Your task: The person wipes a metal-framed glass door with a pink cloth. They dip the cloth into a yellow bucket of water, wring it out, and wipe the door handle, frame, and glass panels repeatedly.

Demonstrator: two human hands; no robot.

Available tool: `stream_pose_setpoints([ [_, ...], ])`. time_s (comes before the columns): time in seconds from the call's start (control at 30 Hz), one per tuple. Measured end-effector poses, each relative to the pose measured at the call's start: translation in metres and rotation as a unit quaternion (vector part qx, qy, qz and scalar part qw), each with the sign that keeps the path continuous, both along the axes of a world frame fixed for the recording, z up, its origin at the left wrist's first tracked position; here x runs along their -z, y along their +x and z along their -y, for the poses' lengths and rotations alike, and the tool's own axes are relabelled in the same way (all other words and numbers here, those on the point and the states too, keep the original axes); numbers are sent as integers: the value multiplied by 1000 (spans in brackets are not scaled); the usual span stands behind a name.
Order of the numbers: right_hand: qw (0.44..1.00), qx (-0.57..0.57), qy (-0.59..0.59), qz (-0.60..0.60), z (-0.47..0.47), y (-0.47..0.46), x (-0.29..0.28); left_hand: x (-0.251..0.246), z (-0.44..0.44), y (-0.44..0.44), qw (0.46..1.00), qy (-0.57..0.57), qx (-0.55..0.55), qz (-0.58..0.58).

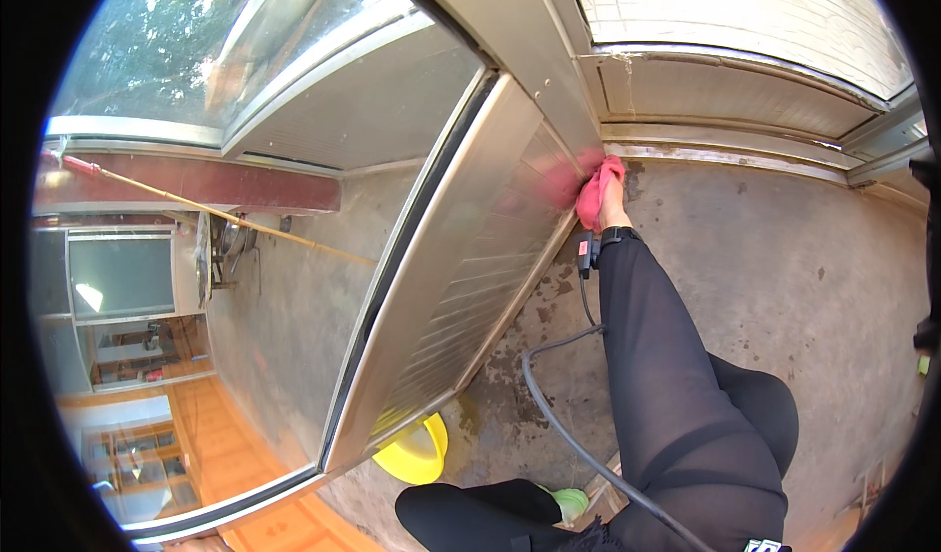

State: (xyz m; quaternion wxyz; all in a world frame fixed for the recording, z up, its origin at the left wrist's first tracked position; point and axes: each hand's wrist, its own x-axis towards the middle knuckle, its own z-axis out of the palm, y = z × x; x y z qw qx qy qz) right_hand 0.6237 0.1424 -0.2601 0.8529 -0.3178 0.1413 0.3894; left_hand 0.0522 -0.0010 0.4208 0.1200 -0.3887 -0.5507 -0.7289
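Observation:
My right hand (612,206) holds a pink cloth (597,197) against the ribbed metal lower panel (470,272) of a glazed door, at its far lower corner by the hinge-side frame. The cloth hides most of the fingers. A black strap (620,235) with a small device (586,252) sits on that wrist. Only a sliver of my left hand (197,545) shows at the bottom left rim, by the door's near metal edge (235,506); its grip is cut off from view.
A yellow basin (415,453) stands on the stained concrete floor (735,272), partly behind the door. A grey cable (548,405) loops from the wrist device to my body. A metal sill (728,156) runs beyond the door. A bamboo pole (242,221) shows through or in the glass.

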Motion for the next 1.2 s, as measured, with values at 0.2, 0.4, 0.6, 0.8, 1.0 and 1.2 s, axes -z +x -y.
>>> stream_pose_setpoints([
  [0.2, 995, 2, -103, 8, 3, -30, -12, 0, 2, -8, 1000, -13, -3, -4],
  [0.4, 989, -46, -123, -69, 22, -130, 1, 1, 4, -13, 1000, -20, 0, -3],
  [0.6, 953, -143, -223, -144, 78, -278, -68, 2, 9, -18, 1000, -23, 11, 0],
  [0.8, 981, 8, -190, 21, 46, -216, -103, -5, 13, -23, 1000, -19, 23, -7],
  [1.0, 952, 41, -225, 202, 30, -157, -191, -10, 16, -37, 999, -21, 33, 0],
  [1.2, 929, 105, -55, 352, 59, -193, -286, -11, 19, -30, 998, -47, 51, -5],
])
